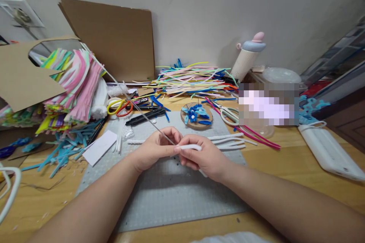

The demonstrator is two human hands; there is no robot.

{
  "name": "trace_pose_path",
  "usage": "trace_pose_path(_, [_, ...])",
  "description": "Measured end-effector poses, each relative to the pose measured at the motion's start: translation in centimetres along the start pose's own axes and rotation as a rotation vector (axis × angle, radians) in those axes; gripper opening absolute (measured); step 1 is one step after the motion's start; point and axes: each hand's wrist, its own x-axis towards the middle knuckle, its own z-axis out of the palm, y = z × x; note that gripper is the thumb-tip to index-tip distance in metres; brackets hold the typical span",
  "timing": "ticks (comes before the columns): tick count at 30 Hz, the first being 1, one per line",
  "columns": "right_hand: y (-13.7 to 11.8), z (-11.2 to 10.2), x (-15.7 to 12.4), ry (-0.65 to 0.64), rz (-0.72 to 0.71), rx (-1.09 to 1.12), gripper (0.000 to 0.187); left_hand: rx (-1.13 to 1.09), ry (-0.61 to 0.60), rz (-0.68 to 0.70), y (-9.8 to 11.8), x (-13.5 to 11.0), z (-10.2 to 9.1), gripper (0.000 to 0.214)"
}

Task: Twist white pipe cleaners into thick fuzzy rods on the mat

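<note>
My left hand (155,148) is closed in a pinch on a long thin wire (139,110), which slants up and away to the left. Between the fingertips of my right hand (207,155) is a white pipe cleaner (192,147), bent over at its outer end. The fingertips of both hands meet where the wire reaches the pipe cleaner; whether the two are joined there I cannot tell. Under my hands lies a grey cutting mat (182,205). Several loose white pipe cleaners (228,144) rest on it, partly hidden behind my right hand.
Behind my hands, blue flower pieces (195,114) sit on a round base. Scissors with yellow and orange handles (121,107), black pens (146,116) and pale-handled scissors (229,115) lie around. Pipe cleaner bundles (76,87) crowd the left; a white power bank-like device (332,153) is right.
</note>
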Motion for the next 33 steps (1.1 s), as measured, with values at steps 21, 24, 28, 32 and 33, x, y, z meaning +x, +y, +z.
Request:
trace_pose_path(21, [-0.5, -0.2, 0.1, -0.06, 0.113, 0.516, 0.013, -0.285, 0.167, -0.005, -0.2, 0.3, 0.6, 0.021])
trace_pose_path(24, [-0.6, -0.4, 0.3, 0.006, 0.083, 0.571, 0.011, -0.252, 0.254, 0.07, -0.5, 0.6, 0.5, 0.021])
trace_pose_path(28, [-0.5, -0.4, 0.3, 0.077, 0.05, 0.592, 0.012, -0.17, 0.377, 0.136, -0.9, 0.8, 0.5, 0.016])
trace_pose_path(32, [-0.3, -0.2, 0.3, 0.089, 0.066, 0.557, 0.015, 0.131, 0.472, 0.251, -0.7, 0.5, 0.5, 0.009])
trace_pose_path(33, [-0.3, -0.2, 0.3, 0.091, 0.065, 0.531, 0.015, 0.226, 0.47, 0.296, -0.6, 0.4, 0.5, 0.006])
